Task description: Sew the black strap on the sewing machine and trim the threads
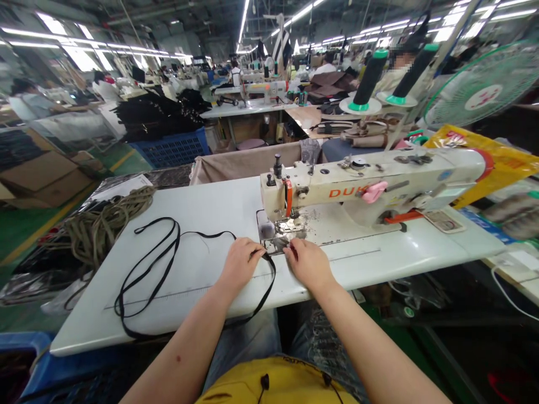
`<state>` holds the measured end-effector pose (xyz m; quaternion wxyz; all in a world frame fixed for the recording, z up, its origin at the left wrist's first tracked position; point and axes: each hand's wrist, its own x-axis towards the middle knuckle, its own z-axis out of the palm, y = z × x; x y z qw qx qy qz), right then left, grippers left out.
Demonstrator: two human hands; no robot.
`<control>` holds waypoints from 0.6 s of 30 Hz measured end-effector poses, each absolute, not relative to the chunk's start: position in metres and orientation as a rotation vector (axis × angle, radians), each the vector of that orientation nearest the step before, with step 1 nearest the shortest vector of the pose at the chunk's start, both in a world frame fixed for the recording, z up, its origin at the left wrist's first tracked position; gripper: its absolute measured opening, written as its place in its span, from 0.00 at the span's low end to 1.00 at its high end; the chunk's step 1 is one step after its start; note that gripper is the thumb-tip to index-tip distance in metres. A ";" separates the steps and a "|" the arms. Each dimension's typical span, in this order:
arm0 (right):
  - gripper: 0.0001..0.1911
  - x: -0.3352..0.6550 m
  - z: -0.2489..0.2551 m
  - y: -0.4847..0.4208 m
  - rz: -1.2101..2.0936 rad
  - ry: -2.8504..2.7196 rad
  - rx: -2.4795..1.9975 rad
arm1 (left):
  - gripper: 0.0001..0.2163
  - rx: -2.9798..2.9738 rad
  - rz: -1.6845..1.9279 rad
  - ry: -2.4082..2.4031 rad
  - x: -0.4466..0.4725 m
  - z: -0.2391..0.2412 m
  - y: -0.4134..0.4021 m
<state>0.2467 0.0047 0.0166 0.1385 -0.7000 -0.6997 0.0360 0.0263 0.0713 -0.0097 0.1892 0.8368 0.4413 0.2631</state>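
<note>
A long black strap (177, 241) loops across the left of the white sewing table (202, 196), and part of it hangs over the front edge. My left hand (243, 259) is closed on the strap just left of the needle area, thumb and fingers pinched together. Right beside the needle plate, my right hand (309, 261) has its fingertips bent together on the table; whatever they hold is too small to make out. Both hands are in front of the sewing machine (328, 191), whose presser foot and needle area lie just beyond my fingertips.
At the table's left lies a bundle of olive straps (105, 219). Two black thread cones (370, 81) and a green fan (484, 92) stand behind the machine. A blue crate (172, 148) piled with black pieces is farther back. Other people work in the distance.
</note>
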 end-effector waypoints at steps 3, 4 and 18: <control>0.09 0.242 0.018 0.006 0.115 -2.019 -2.047 | 0.08 2.341 0.751 1.223 0.023 -0.007 0.067; 0.09 0.241 0.018 0.005 0.115 -2.018 -2.051 | 0.09 2.337 0.761 1.209 0.023 -0.005 0.066; 0.26 0.234 0.018 0.016 0.279 -2.056 -1.845 | 0.08 2.204 0.924 0.936 0.022 -0.004 0.069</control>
